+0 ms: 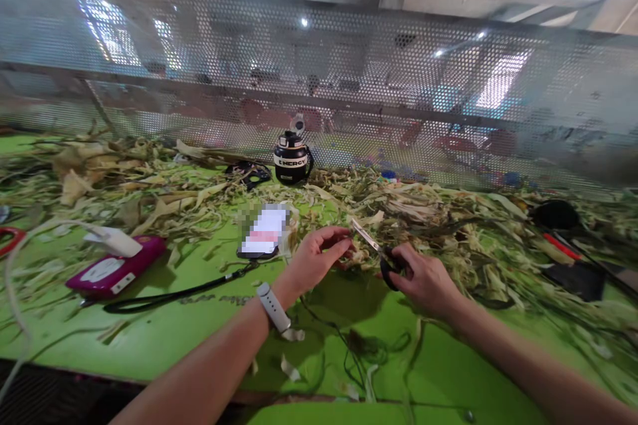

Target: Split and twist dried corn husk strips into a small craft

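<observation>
My right hand (426, 279) grips a pair of scissors (367, 236) by the black handles, the metal blades pointing up and to the left. The blades reach just past the fingertips of my left hand (321, 255), whose fingers are curled together in a pinch. What they hold is too small to make out against the pale dried husk scraps (366, 262) behind them. A light watch strap (273, 309) circles my left wrist. Thin dark green string (366, 348) lies tangled on the green table (199, 339) below my hands.
A phone (264, 232) with a lit screen lies left of my hands. Further left is a magenta power strip (119, 269) with a white plug. A black bottle (292, 158) stands behind, among dried husks (149, 209). A perforated metal screen (224, 80) borders the table.
</observation>
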{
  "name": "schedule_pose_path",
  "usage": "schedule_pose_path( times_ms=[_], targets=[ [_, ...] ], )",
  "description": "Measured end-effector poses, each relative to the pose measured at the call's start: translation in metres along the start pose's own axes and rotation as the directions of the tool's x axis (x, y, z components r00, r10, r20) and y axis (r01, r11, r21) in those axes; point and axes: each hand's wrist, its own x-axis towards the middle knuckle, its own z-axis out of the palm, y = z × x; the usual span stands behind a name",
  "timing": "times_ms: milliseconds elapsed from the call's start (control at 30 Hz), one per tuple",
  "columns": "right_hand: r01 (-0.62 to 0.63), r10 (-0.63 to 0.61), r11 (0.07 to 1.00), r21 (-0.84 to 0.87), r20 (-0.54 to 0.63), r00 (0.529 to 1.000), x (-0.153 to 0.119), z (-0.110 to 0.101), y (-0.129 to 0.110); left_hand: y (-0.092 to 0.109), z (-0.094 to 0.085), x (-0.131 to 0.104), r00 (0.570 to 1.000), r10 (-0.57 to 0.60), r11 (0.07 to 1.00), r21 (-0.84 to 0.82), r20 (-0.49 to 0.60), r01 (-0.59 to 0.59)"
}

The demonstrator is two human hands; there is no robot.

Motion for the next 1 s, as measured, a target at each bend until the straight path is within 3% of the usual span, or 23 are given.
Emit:
schedule_pose_path(
  times_ms=[333,467,700,1000],
  targets=[
    [0.034,-0.039,0.997,-0.075,-0.057,0.998,-0.0009,-0.0015,0.0015,-0.0005,-0.0038,0.0053,0.989,0.069,0.997,0.036,-0.131,-0.065],
    [0.039,-0.044,0.987,-0.155,-0.031,0.999,-0.0024,-0.0049,-0.0013,-0.0029,-0.005,0.0049,0.972,0.164,0.978,0.156,-0.166,-0.139],
    [0.048,-0.058,0.967,-0.251,-0.03,0.998,-0.0034,-0.0049,-0.0023,-0.0044,-0.0075,0.0007,0.916,0.383,0.777,0.579,-0.123,-0.247],
    [0.06,-0.068,0.955,-0.291,-0.018,0.997,-0.0041,-0.0013,-0.0004,-0.0034,-0.0087,-0.0018,0.902,0.432,0.58,0.765,0.001,-0.278]
  ],
)
